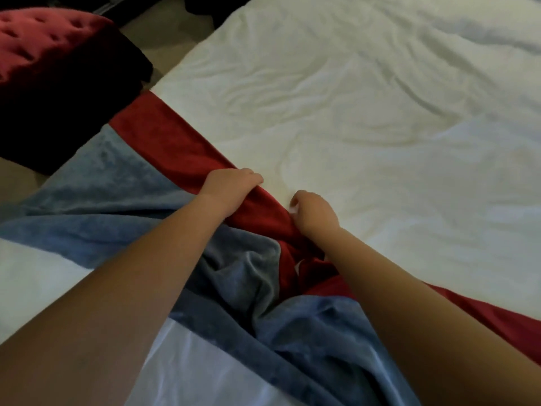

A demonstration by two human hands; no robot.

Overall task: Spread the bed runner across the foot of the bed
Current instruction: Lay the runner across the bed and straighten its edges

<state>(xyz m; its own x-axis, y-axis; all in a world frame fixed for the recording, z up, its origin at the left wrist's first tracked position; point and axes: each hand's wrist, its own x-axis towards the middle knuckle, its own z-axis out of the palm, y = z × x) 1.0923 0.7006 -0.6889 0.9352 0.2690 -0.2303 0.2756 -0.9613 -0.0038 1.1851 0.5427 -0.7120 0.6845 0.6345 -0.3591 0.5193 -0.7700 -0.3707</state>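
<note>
The bed runner [123,183] is a velvety blue-grey band with a red stripe along its far edge. It lies diagonally across the white bed [366,98], flat toward the left and bunched into folds between my forearms. My left hand [231,183] grips the red edge with fingers curled over it. Just to its right, my right hand [313,209] pinches a fold of the same red edge. Both arms reach forward from the bottom of the view.
A red tufted seat [49,42] with a dark base stands beside the bed at the upper left, on a beige floor [172,33]. The white duvet is wrinkled toward the far right.
</note>
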